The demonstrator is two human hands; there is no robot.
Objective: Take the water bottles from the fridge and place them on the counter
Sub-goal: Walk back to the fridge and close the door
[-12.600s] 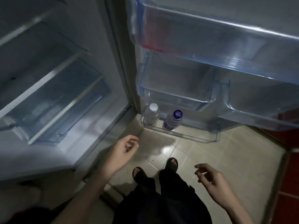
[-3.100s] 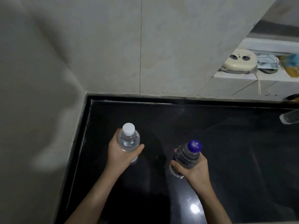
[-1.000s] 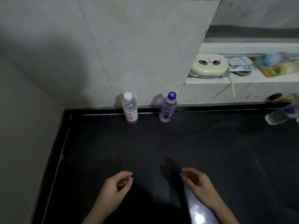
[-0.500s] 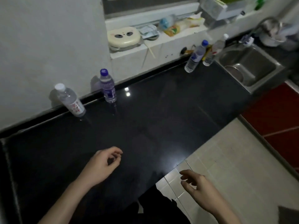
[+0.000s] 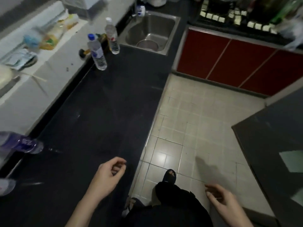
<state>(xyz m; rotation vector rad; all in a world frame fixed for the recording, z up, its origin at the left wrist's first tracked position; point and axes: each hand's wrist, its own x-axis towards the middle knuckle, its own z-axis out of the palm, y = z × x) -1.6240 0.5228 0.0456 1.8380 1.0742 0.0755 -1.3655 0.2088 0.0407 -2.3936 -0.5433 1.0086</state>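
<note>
Black stone worktop (image 5: pixel 101 115) carries four water bottles along its wall edge, clear of the open front: two (image 5: pixel 21 143) at nine o'clock, two (image 5: pixel 96 51) at eleven. Left hand (image 5: pixel 108 176) and right hand (image 5: pixel 224 203) hang loosely curled, holding nothing.

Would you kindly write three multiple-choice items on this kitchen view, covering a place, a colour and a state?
1. Where does the clear blue-capped water bottle stand?
A. on the black counter
B. in the steel sink
C. on the tiled floor

2. What colour are the cabinet doors beyond the sink?
A. green
B. red
C. white

3. What is the left hand doing?
A. gripping a bottle
B. pressing flat on the counter
C. holding nothing, fingers loosely curled

Answers: 1 A, its base rests on the counter near the sink; 2 B, the panels are plainly red; 3 C, nothing lies within its fingers.
</note>
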